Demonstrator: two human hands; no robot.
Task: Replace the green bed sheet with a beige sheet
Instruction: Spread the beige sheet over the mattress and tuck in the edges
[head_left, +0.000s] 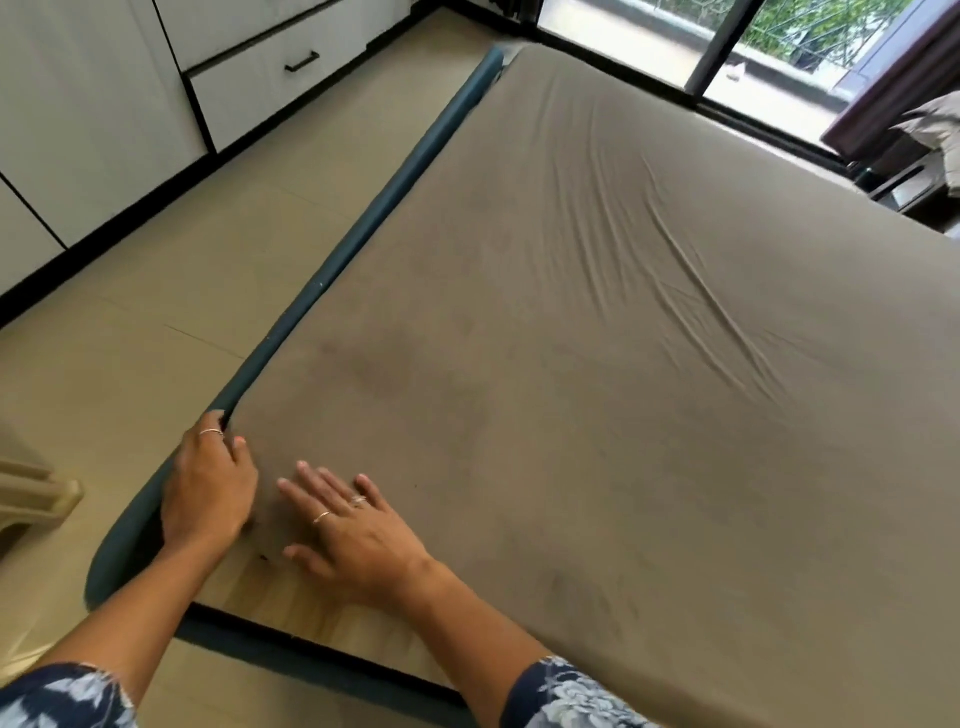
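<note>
Head view: looking down over both arms at the near left corner of the bed.

Left hand (208, 483): sits right on the corner edge, fingers curled down into the gap between the mattress side and the dark teal bed frame (374, 202). Looks like it's pinching or pushing the sheet edge in there, fingertips mostly hidden so can't say exactly.

Right hand (358, 535): flat on top, fingers spread and straight, palm pressing the fabric just beside the left hand. Not gripping anything.

Beige sheet (623, 364): already covers the whole mattress top, running away from the hands toward the window (727, 41). Long side edge goes diagonally up from the left hand along the frame.

Key relation: the untucked-looking edge runs forward from the left hand, so that hand is the nearer one for working along it, with the right hand holding the top steady. My guess anyway.

Sheet look: mostly smooth and taut near the hands, a bunch of diagonal creases out on the right, a few darker smudgy patches in the middle.

Green sheet: not visible anywhere.

Progress: pretty far along I'd say, just tucking and smoothing left.

Around: tiled floor (156, 270) and white cupboards (104, 104) to the left.
</note>
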